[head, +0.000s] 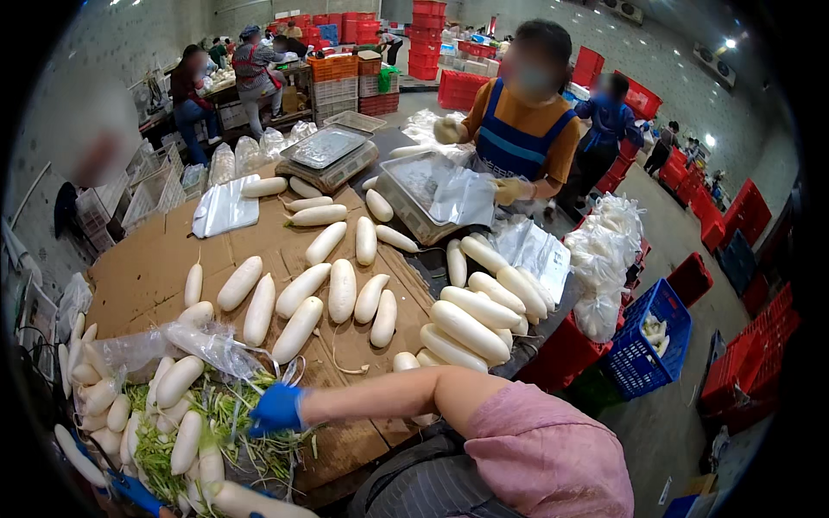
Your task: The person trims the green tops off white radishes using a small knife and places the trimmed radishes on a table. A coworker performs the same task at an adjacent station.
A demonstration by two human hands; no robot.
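Observation:
My right hand (278,409), in a blue glove, is over cut radish greens (223,408) at the front left of the table. It is blurred, and its fingertips are hidden, so a hold cannot be made out. At the bottom left picture edge, my left hand (137,493), also blue-gloved, is partly cut off. Its fingers lie along a long white radish (81,456) and appear closed on it. A heap of white radishes (180,382) with leafy tops surrounds both hands. Just beyond my right hand lies a clear plastic bag (207,346).
Loose radishes (342,291) are spread over the cardboard (149,265), and more are piled (469,330) to the right. Two weighing scales (330,155) stand at the back. A co-worker (524,129) across the table handles a plastic bag (461,197). A blue crate (647,343) stands at right.

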